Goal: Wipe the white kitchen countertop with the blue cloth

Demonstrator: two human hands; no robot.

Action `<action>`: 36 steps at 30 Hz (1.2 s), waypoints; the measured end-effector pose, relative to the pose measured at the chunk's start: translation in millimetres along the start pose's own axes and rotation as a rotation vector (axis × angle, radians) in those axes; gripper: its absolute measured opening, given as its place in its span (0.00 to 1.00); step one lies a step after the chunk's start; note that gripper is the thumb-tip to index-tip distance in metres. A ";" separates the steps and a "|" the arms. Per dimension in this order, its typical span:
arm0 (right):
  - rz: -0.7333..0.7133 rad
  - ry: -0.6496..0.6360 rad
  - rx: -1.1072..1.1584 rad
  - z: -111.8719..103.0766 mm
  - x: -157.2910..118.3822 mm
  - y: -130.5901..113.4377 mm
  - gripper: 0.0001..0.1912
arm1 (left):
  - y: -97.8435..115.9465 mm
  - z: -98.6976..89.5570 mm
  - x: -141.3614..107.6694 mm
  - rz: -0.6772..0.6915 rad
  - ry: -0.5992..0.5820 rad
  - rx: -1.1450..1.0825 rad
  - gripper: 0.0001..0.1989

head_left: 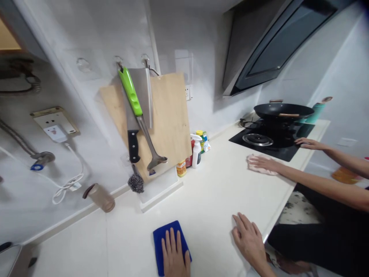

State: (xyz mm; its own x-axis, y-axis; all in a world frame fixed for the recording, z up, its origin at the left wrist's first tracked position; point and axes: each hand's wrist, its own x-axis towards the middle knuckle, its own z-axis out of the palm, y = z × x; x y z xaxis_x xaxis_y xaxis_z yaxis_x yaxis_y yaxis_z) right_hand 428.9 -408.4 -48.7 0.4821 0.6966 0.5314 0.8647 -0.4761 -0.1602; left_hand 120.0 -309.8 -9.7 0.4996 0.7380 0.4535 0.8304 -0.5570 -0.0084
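Observation:
My left hand (175, 256) lies flat on a folded blue cloth (159, 240), fingers stretched out and slightly apart, pressing it against the white countertop (213, 200). Close to the counter's front edge, my right hand (249, 240) rests on the surface with its fingers loosely bent and nothing in its grasp. Farther right, another person's hand (263, 164) is on a pale pink cloth (253, 168) beside the cooktop. That person's other hand (308, 143) touches the front edge of the black cooktop (278, 148).
A wok (284, 110) sits on the cooktop under a range hood (282, 50). A cutting board (170, 115), cleaver (144, 92) and green-handled peeler (132, 94) hang on the wall. A spray bottle (196, 152) stands behind; a brownish cup (101, 198) is at left.

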 end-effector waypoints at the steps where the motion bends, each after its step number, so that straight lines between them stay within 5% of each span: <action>1: 0.005 -0.002 0.004 -0.5 0.4 -0.2 0.25 | 3.8 1.9 8.9 0.028 -0.011 -0.007 0.36; 6: 0.027 -0.013 0.023 -3.2 3.0 -2.2 0.25 | 21.0 29.1 65.1 0.098 -0.072 -0.082 0.35; 12: 0.056 -0.042 0.055 -5.2 4.0 -3.2 0.26 | 49.2 66.1 126.2 -0.005 -0.147 -0.186 0.34; 18: 0.048 -0.027 0.085 -6.6 5.5 -3.8 0.25 | 52.1 67.7 167.3 -0.027 -0.238 -0.156 0.34; 21: 0.041 -0.033 0.086 -7.1 6.3 -3.3 0.24 | 30.1 55.8 177.2 0.124 -0.309 -0.181 0.32; 26: 0.032 -0.033 0.080 -9.4 7.2 -3.2 0.25 | 3.5 51.5 169.9 0.435 -0.246 -0.244 0.29; 36: 0.042 -0.074 0.066 -8.5 5.9 -0.6 0.25 | 25.2 70.2 191.4 0.206 -0.206 -0.255 0.28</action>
State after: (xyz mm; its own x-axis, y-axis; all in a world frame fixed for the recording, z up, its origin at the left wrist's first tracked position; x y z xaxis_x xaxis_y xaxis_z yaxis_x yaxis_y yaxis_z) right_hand 430.0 -408.6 -38.4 0.5247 0.7161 0.4603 0.8499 -0.4707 -0.2366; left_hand 253.8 -155.9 14.4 0.7099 0.6475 0.2770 0.6327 -0.7591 0.1532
